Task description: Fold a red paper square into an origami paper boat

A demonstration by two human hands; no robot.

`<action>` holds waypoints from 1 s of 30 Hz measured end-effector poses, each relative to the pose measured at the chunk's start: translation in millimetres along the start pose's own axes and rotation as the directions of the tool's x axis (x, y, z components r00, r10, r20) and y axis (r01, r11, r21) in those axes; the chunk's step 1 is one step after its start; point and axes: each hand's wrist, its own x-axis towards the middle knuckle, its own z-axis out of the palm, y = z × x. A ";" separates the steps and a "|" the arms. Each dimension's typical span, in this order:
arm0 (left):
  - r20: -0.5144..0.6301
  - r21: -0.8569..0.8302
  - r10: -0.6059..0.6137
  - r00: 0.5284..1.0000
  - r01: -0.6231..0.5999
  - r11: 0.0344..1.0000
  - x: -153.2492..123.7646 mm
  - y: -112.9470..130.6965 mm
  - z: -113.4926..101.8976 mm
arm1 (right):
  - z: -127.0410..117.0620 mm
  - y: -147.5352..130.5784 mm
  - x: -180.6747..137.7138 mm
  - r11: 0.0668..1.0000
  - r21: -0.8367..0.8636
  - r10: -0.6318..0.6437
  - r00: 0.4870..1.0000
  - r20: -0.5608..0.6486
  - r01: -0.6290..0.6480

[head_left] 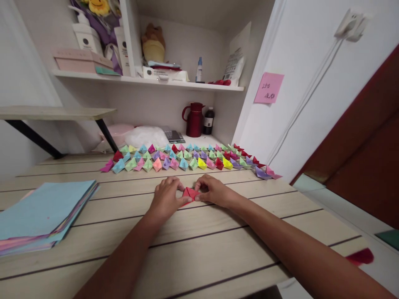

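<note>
1. Left hand point(166, 197) and right hand point(215, 192) meet mid-bench point(218, 241), each grip pinching the red paper piece point(189, 193) lying flat between them.
2. Looks mid-fold; a crisp crease calls for aligned edges and steady fingertip pressure.

Pinching red paper piece point(189, 193) between fingertips of left hand point(166, 196) and right hand point(214, 192). Showing small, partly folded, angular, with one corner reaching toward left hand. Sitting midway between both hands, just ahead of both wrists, touching thumbs either side. Hiding outer edges under fingers, leaving exact fold shape unclear.
</note>
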 end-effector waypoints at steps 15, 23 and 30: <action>0.011 -0.167 0.126 0.992 -0.122 0.978 -1.5 9.6 -2.7 | 6.3 -2.2 -1.5 0.986 0.148 -0.078 0.996 -0.033 0.082; -0.064 -0.198 0.029 0.998 -0.041 0.979 -0.5 4.4 5.4 | 3.5 -7.2 -3.5 0.944 0.105 -0.289 0.937 -0.197 0.313; -0.033 -0.334 -0.018 0.999 0.006 0.943 -0.6 2.8 5.9 | 3.4 -8.5 -8.6 0.925 -0.023 -0.375 0.900 -0.223 0.380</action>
